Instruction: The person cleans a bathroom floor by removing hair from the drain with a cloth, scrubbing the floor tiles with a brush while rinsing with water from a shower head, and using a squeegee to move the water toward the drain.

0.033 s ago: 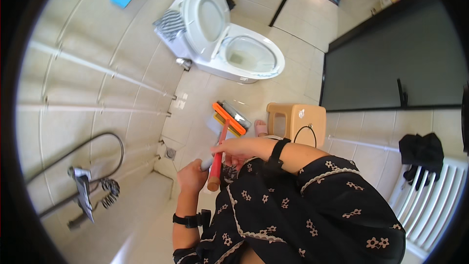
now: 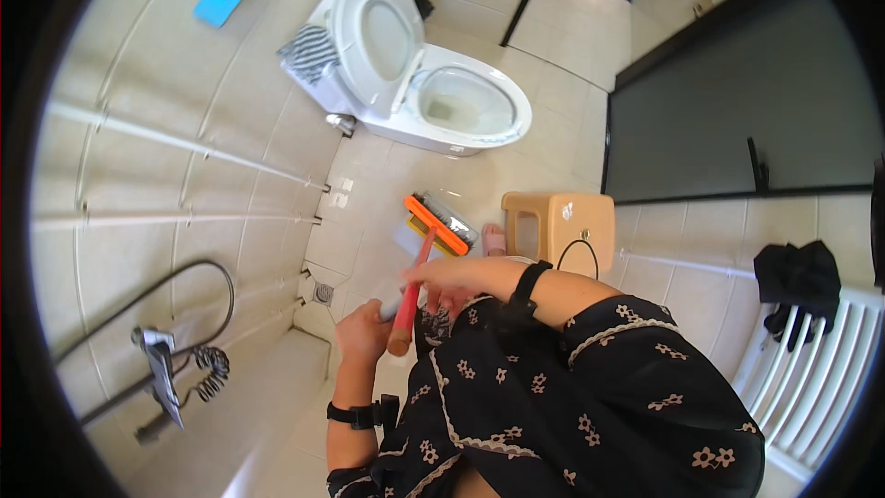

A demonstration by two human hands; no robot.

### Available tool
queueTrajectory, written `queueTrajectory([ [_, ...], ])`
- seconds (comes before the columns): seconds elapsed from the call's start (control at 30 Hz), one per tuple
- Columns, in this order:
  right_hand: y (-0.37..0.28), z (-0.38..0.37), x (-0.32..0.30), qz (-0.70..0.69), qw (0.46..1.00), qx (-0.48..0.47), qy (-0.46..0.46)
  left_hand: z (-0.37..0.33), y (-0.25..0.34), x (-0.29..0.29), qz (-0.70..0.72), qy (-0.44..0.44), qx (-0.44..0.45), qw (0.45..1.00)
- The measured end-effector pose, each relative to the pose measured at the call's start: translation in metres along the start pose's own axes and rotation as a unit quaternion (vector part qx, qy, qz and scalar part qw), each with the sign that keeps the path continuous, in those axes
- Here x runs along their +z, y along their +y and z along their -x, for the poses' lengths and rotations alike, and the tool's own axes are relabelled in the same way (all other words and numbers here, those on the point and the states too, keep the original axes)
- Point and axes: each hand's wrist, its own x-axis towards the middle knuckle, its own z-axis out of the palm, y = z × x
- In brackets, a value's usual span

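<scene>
My right hand (image 2: pixel 447 278) is closed round the red handle of a broom (image 2: pixel 402 327). The handle's brownish end points toward me, and its orange head (image 2: pixel 436 226), edged with dark bristles, is down at the floor. Just left of it, my left hand (image 2: pixel 362 330) grips a grey handle (image 2: pixel 391 308); where that handle leads is hidden behind the red one. A yellow-edged, pale flat piece (image 2: pixel 412 232) shows beside the orange head. Black straps circle both forearms.
Ahead stands a white toilet (image 2: pixel 466 106) with its lid raised. A tan plastic stool (image 2: pixel 572 221) is right of the broom, a pink slipper (image 2: pixel 494 240) beside it. Shower fittings (image 2: pixel 161 373) and pipes line the left wall. A dark door (image 2: pixel 737 120) and white radiator (image 2: pixel 820 378) are right.
The view has shifted slightly. Both hands keep their grips, and the broom head sits a little farther right in the picture.
</scene>
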Motion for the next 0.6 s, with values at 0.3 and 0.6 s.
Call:
queueTrajectory([
  [0.3,0.133,0.119,-0.19,-0.26,0.944,-0.099,0.179,-0.063,0.102,0.008,-0.096,-0.111,0.061,0.987],
  [0.6,0.258,0.212,-0.279,-0.434,0.802,-0.165,0.376,-0.126,0.196,0.02,-0.098,-0.045,0.256,0.961],
])
